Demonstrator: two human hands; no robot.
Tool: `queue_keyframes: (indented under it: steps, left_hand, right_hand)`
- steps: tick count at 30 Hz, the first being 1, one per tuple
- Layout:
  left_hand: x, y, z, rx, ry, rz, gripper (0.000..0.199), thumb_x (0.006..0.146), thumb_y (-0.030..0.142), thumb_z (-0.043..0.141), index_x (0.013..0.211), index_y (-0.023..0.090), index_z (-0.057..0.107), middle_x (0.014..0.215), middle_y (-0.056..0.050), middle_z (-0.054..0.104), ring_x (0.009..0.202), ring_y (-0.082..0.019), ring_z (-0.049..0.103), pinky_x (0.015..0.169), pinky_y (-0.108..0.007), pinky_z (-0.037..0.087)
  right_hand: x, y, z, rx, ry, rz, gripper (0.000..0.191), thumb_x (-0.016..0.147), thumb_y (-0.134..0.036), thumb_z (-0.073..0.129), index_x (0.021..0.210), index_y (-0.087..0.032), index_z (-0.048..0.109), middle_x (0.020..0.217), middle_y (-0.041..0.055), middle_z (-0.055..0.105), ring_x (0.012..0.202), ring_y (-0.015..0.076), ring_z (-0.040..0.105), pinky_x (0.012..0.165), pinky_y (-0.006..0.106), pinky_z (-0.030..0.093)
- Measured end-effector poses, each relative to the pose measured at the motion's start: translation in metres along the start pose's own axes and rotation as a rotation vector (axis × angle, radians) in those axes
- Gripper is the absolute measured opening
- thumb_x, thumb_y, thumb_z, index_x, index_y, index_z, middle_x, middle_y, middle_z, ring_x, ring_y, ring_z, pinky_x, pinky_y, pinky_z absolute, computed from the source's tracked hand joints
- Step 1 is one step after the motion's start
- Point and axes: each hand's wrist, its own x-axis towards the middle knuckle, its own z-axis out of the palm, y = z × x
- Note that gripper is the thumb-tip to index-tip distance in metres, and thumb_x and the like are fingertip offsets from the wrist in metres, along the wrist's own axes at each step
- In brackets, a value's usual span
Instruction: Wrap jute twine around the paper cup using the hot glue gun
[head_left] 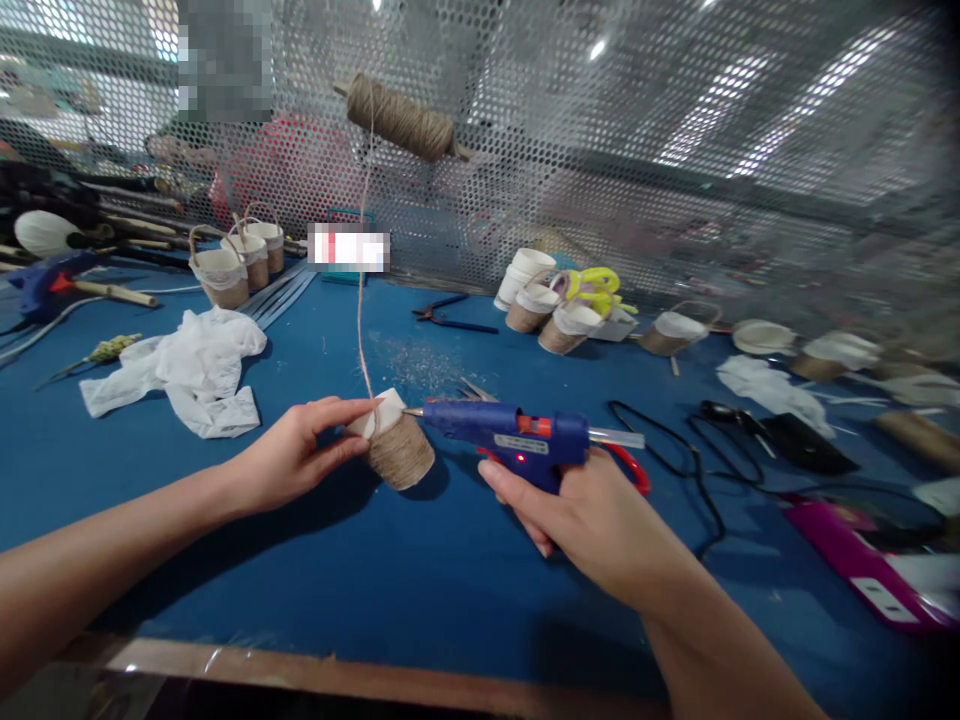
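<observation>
My left hand (319, 445) pinches the white rim of a small paper cup (401, 452), tilted above the blue table. Brown twine wraps most of the cup's side. From it, a strand of twine (361, 310) runs up to a twine spool (397, 118) hung on the mesh. In my right hand (577, 505) is a blue hot glue gun (480, 425) with a red light on and a clear glue stick out of its back. Its nozzle tip is at the cup's bare white part; whether it touches I cannot tell.
Scissors (476, 390) lie partly behind the glue gun; pliers (457, 318) are farther back. White lace (180, 370) and twine-wrapped cups (221, 280) sit at left. More cups (570, 328) stand at back right. A black cord (694, 470) and purple power strip (862, 565) are at right.
</observation>
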Motion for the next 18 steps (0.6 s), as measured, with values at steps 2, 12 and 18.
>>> queue_keyframes:
  steps: [2,12,18]
  left_hand:
    - [0.0,0.0,0.0,0.009,-0.011,-0.001,0.036,0.084,0.026,0.049,0.117,0.013,0.055,0.105,-0.011,0.066,0.097,-0.022,0.06,0.083,-0.032,0.048]
    - [0.001,0.0,0.0,0.007,-0.011,0.017,0.04,0.084,0.025,0.048,0.121,0.012,0.052,0.116,-0.012,0.062,0.102,-0.023,0.059,0.088,-0.033,0.046]
    - [0.001,0.001,0.002,-0.006,-0.019,0.01,0.04,0.084,0.024,0.048,0.122,0.011,0.051,0.119,-0.012,0.061,0.105,-0.024,0.058,0.088,-0.035,0.047]
  right_hand:
    - [0.0,0.002,0.002,0.001,0.009,-0.031,0.038,0.078,-0.042,0.05,0.046,-0.023,0.04,0.031,-0.0055,0.043,0.03,0.0095,0.046,0.034,0.021,0.042]
    - [-0.003,-0.001,0.007,-0.097,0.017,-0.149,0.026,0.078,-0.035,0.051,0.055,-0.025,0.052,0.03,-0.0062,0.042,0.028,0.0113,0.044,0.033,0.024,0.04]
    - [-0.005,-0.003,0.011,-0.26,0.139,-0.25,0.017,0.077,-0.032,0.05,0.068,-0.025,0.062,0.042,-0.002,0.052,0.048,0.0173,0.058,0.042,0.026,0.043]
